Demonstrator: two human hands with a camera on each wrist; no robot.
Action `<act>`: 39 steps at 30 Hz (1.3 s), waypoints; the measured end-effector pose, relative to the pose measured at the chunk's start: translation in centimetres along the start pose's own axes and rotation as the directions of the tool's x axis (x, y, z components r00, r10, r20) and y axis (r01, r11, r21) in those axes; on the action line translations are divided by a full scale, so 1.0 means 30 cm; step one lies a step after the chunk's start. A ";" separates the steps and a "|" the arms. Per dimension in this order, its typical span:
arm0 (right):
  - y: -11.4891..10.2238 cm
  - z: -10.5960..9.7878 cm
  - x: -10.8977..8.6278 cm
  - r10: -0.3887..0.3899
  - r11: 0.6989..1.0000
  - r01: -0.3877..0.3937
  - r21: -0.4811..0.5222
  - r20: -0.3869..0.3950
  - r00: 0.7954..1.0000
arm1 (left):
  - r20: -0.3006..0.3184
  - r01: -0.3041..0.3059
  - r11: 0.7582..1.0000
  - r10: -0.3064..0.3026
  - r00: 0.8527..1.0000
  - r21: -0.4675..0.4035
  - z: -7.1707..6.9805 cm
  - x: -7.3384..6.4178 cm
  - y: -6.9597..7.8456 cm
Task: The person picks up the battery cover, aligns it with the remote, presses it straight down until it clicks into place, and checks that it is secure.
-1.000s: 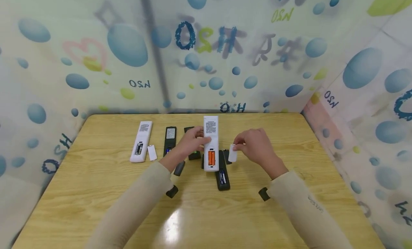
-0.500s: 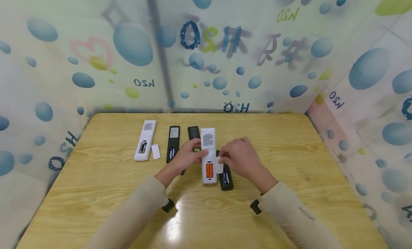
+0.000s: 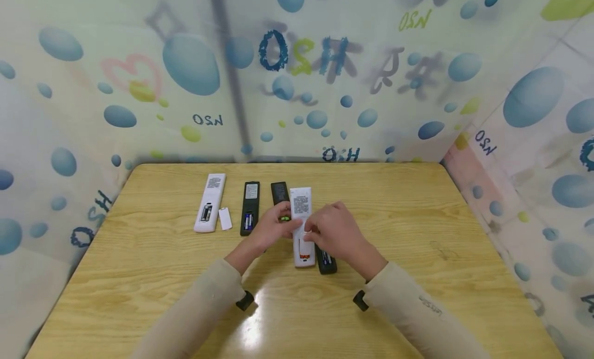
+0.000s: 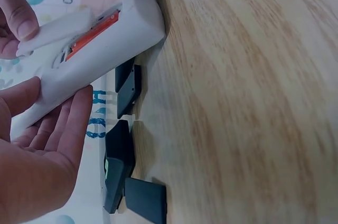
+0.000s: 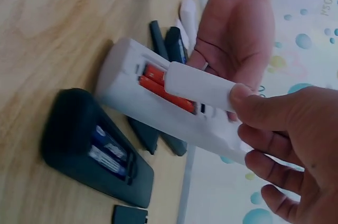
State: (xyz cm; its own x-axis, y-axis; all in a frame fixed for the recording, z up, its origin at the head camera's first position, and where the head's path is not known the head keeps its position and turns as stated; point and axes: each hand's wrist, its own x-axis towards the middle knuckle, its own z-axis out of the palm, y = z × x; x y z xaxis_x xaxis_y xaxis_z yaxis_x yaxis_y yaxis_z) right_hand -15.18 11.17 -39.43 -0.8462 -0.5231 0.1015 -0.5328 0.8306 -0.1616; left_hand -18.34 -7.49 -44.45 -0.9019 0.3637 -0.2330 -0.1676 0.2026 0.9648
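Note:
My left hand [image 3: 274, 226] grips a white remote control [image 3: 300, 200] by its side, back face up. Two orange batteries [image 5: 158, 85] lie in its uncovered compartment. Between thumb and fingers my right hand [image 3: 336, 232] pinches a white battery cover [image 5: 198, 84]. The cover is tilted over the compartment and hides part of the batteries. In the left wrist view, the lower end of the remote is close over the table. A black remote [image 5: 90, 139] with blue-and-silver batteries lies beside it, partly behind my right hand in the head view.
On the wooden table [image 3: 139, 276], a second white remote [image 3: 210, 201] lies at left with its loose cover [image 3: 225, 218]. Two more black remotes lie near the middle, one [image 3: 250, 207] left of my left hand and one [image 3: 279, 191] behind it. Loose black covers [image 4: 145, 200] lie close by.
My right hand has moved left with the battery cover, from beside the white remote to over its compartment. The remote has come down toward me in my left hand.

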 end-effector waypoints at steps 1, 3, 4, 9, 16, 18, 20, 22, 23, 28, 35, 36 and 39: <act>-0.002 0.008 0.000 -0.011 1.000 0.011 -0.011 -0.003 1.000 | 0.001 0.000 1.000 0.000 1.000 0.001 0.000 0.001 0.000; -0.004 0.022 -0.003 -0.040 0.999 0.040 -0.032 -0.013 0.999 | 0.007 -0.003 1.000 0.003 1.000 0.002 -0.002 0.004 -0.001; -0.005 0.030 -0.005 -0.054 0.998 0.053 -0.044 -0.022 0.998 | 0.010 -0.009 1.000 0.009 1.000 0.002 -0.002 0.003 -0.002; -0.004 0.060 -0.019 -0.123 0.988 0.113 -0.100 -0.097 0.988 | 0.008 -0.035 0.999 0.035 0.999 -0.012 -0.002 -0.001 -0.009; 0.005 0.086 -0.032 -0.225 0.963 0.194 -0.185 -0.164 0.961 | -0.029 -0.087 0.996 0.087 0.996 0.017 0.008 -0.002 -0.016; 0.006 0.091 -0.035 -0.241 0.958 0.204 -0.202 -0.177 0.954 | -0.045 -0.093 0.995 0.094 0.995 0.029 0.008 -0.002 -0.016; 0.008 0.096 -0.036 -0.238 0.959 0.198 -0.205 -0.196 0.951 | -0.059 -0.092 0.995 0.094 0.994 0.033 0.008 -0.002 -0.015; 0.010 0.099 -0.038 -0.232 0.961 0.192 -0.200 -0.207 0.950 | -0.065 -0.090 0.995 0.092 0.994 0.033 0.008 -0.003 -0.012; 0.011 0.100 -0.039 -0.229 0.962 0.188 -0.197 -0.208 0.951 | -0.063 -0.088 0.996 0.090 0.994 0.031 0.008 -0.003 -0.011; 0.014 0.103 -0.038 -0.207 0.968 0.172 -0.184 -0.195 0.959 | -0.047 -0.090 0.996 0.091 0.995 0.016 0.010 -0.007 -0.009; 0.026 0.116 -0.037 -0.213 0.969 0.176 -0.175 -0.220 0.952 | -0.051 -0.130 0.990 0.133 0.990 0.056 0.016 -0.008 -0.016; 0.029 0.119 -0.036 -0.215 0.969 0.178 -0.174 -0.225 0.950 | -0.051 -0.131 0.989 0.135 0.990 0.064 0.017 -0.007 -0.017; 0.036 0.130 -0.038 -0.223 0.967 0.184 -0.174 -0.245 0.943 | -0.047 -0.133 0.988 0.137 0.989 0.075 0.020 -0.007 -0.015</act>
State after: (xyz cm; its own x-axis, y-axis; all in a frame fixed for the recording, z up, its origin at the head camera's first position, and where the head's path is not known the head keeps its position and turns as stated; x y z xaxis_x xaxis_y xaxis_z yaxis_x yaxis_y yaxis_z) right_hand -14.79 11.92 -43.53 -0.6795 -0.6321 0.3725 -0.6709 0.7408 0.0333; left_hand -17.84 -7.11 -44.93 -0.9340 0.3449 -0.0926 -0.0154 0.2202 0.9753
